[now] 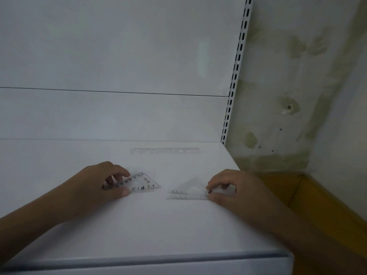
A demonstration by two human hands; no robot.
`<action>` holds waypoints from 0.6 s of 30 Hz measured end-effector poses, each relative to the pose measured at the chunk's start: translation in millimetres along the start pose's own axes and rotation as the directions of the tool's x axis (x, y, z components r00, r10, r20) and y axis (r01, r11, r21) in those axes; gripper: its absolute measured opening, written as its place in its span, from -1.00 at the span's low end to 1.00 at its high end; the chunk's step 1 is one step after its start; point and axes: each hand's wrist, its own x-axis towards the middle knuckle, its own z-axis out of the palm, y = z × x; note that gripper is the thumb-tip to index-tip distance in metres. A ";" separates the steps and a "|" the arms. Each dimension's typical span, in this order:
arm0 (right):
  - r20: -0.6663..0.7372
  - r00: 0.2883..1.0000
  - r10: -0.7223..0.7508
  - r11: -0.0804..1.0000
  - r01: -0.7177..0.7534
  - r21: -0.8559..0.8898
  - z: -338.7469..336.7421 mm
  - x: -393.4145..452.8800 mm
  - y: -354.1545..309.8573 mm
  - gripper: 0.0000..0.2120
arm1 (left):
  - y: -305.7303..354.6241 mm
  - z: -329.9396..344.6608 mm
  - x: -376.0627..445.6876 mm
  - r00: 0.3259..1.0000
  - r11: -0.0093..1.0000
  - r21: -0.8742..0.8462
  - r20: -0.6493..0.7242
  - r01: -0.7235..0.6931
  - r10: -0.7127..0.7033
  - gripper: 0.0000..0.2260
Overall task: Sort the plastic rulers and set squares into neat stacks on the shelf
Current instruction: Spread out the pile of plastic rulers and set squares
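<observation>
Head view: left hand [103, 182] is pinching a clear plastic set square with black numerals [139, 183], lying flat mid white metal shelf [139, 225]. Right hand [228, 187] is gripping the right corner of a second clear plastic triangular set square [188, 190], just beside the first. Clear straight plastic ruler [165, 150] is lying flat near the shelf's back, apart from both

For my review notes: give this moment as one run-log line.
left hand grips set square with dark numerals | right hand pinches clear set square | straight ruler lies behind | shelf
</observation>
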 end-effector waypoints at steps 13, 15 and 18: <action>0.041 0.994 0.101 0.977 -0.092 -0.191 0.9 1.4 -29.7 -0.90 | -11.2 -7.5 -30.0 0.989 0.992 -0.012 -0.082 -0.127 0.126 -0.57; 0.006 0.994 0.106 0.976 -0.103 -0.193 4.7 4.4 -55.8 -0.89 | -28.0 -25.9 -52.1 0.978 0.986 0.021 -0.125 -0.163 0.164 -0.56; -0.013 1.000 0.027 0.981 -0.029 -0.193 27.7 17.4 -119.6 -0.90 | -64.9 -68.4 -95.4 0.975 0.987 0.075 -0.166 -0.139 0.149 -0.59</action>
